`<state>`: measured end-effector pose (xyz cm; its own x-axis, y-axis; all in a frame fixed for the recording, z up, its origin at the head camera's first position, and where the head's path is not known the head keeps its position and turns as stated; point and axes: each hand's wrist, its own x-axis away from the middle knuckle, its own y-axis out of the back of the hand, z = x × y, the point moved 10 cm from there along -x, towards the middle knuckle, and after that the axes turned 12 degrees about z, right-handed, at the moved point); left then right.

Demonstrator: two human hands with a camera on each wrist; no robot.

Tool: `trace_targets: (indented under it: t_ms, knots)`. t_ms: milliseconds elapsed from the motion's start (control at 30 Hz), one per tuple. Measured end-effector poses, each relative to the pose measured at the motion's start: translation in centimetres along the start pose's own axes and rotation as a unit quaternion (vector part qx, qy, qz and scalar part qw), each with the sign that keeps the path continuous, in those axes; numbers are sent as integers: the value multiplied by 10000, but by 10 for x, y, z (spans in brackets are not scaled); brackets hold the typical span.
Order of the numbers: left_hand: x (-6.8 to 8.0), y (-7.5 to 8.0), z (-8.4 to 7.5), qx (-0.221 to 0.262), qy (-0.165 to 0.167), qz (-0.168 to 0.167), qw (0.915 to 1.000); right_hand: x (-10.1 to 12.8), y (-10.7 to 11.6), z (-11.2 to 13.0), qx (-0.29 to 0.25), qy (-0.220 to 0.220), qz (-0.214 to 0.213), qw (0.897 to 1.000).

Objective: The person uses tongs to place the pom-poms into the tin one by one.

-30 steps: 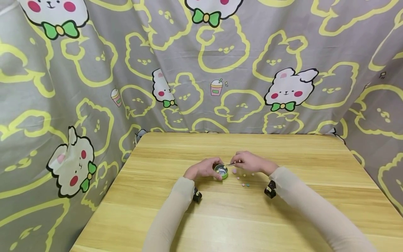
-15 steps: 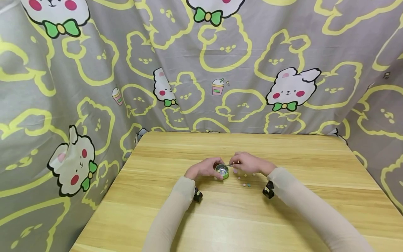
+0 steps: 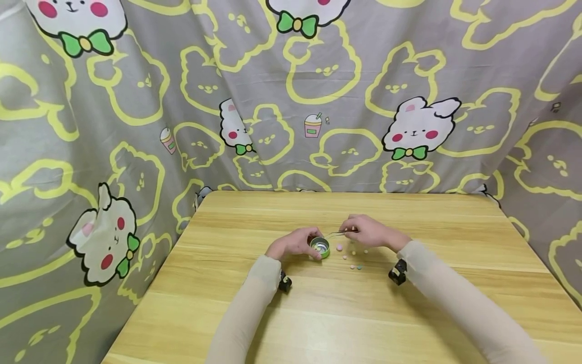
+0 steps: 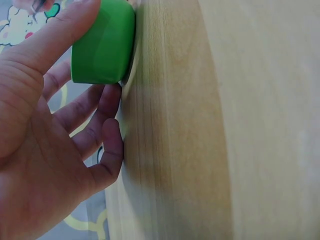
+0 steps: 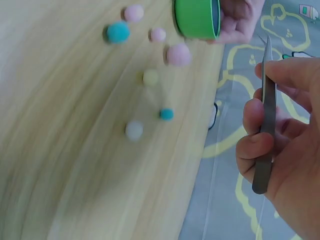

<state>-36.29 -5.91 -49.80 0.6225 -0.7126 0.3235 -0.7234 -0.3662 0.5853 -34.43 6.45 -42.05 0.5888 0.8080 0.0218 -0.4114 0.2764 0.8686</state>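
Observation:
My left hand [image 3: 297, 242] holds a small green bowl [image 4: 102, 45] with a shiny metal inside, thumb on the near side and fingers round the far side. The bowl stands upright on the table. Something pale yellowish lies inside it, too small to make out. Metal tweezers [image 5: 266, 115] with fine tips are gripped in my right hand [image 3: 366, 231], right of the bowl. Their tips are slightly apart, hold nothing visible and point toward the bowl from above its rim. Right of the bowl lie pom-poms: a larger pink pom-pom [image 5: 178, 55], a blue pom-pom [image 5: 118, 32] and several others.
The loose pom-poms include a yellow pom-pom [image 5: 150, 77], a white pom-pom [image 5: 134, 130] and a small blue pom-pom [image 5: 166, 114]. All rest on a wooden table [image 3: 273, 323]. A grey patterned curtain [image 3: 273, 76] hangs behind the table and along its sides.
A small yellow pom-pom at the tweezers' tips was lowered into the bowl and let go. My right hand then drew back to the right and up with the tweezers. The left hand stayed put.

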Motion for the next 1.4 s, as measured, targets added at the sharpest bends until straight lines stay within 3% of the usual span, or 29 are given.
trace_targets:
  t_ms: [333,633,933,1400]
  knots:
    - [0,-1,3,112,54,3,9999,31,8,-29,14,-268,-143,9995]
    - [0,0,1,104,1,30,9999,58,8,-42,267,-30,-294,9992]
    - [0,-1,2,163,28,29,9999,69,-3,-51,388,-273,42,9989]
    - [0,-2,3,408,36,62,9991,76,-13,-55,316,-389,82,9987]
